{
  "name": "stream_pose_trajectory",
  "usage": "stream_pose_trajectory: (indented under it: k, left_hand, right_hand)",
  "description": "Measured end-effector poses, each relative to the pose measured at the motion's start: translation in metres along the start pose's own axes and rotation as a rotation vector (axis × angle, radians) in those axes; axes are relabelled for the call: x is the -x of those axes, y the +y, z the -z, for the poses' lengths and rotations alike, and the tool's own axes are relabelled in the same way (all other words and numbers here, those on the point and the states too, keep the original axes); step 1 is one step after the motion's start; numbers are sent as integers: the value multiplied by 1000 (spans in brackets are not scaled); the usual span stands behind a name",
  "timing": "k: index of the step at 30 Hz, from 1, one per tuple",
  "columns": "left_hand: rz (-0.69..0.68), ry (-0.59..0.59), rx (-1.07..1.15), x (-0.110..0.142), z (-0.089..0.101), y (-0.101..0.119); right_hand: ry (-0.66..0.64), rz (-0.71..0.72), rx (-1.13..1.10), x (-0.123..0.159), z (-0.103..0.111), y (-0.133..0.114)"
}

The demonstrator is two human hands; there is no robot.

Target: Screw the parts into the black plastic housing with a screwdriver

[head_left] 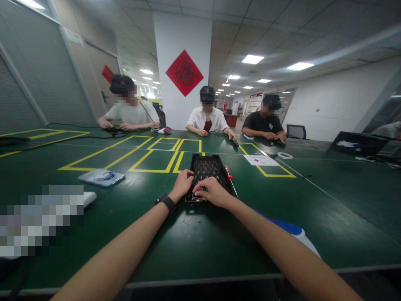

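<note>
A black open case (210, 164) with rows of small compartments lies on the green table in front of me. My left hand (183, 184), with a dark watch band on the wrist, is closed on the case's left rim. Over the near end of the case, my right hand (211, 191) has its fingers bent into a pinch; what is between the fingertips is too small to make out. A red object (228, 172) sits along the right side of the case. My right hand hides part of the near compartments.
Left on the green table (150, 251) lie a pale blue flat packet (102, 177) and a blurred-out white object (44, 221). A blue and white item (291, 230) is partly under my right forearm. Farther off are a printed sheet (261, 160), a tape ring (285, 155) and three seated people.
</note>
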State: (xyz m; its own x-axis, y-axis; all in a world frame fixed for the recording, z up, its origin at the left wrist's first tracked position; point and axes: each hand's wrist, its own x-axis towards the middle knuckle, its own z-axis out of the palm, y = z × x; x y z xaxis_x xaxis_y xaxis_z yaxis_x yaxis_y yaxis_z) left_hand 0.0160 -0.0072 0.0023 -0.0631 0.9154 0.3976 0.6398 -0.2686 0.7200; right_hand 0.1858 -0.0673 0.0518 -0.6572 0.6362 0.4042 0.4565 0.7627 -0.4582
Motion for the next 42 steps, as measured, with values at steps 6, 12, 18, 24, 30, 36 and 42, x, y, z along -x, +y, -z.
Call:
stream_pose_trajectory:
  k: [6,12,18,24,30,36,42]
  left_hand:
    - [1,-1,13,1,1,0]
    - [-7,-6,13,2,3,3]
    - [-8,1,12,2,3,3]
    - [-28,0,-5,2,2,3]
    - [-18,9,8,3,2,3]
    - [-33,7,-4,3,2,3]
    - [-27,-9,-12,1,1,0]
  right_hand:
    - [8,-50,-38,0,-2,1]
    - [23,-89,-2,1,-3,0]
    - [-21,-79,-11,2,-3,0]
    - [6,-6,92,0,0,0]
    - [-108,-44,71,-1,-1,5]
    - [-129,-57,99,0,-3,6]
    - [-103,-69,126,0,-4,4]
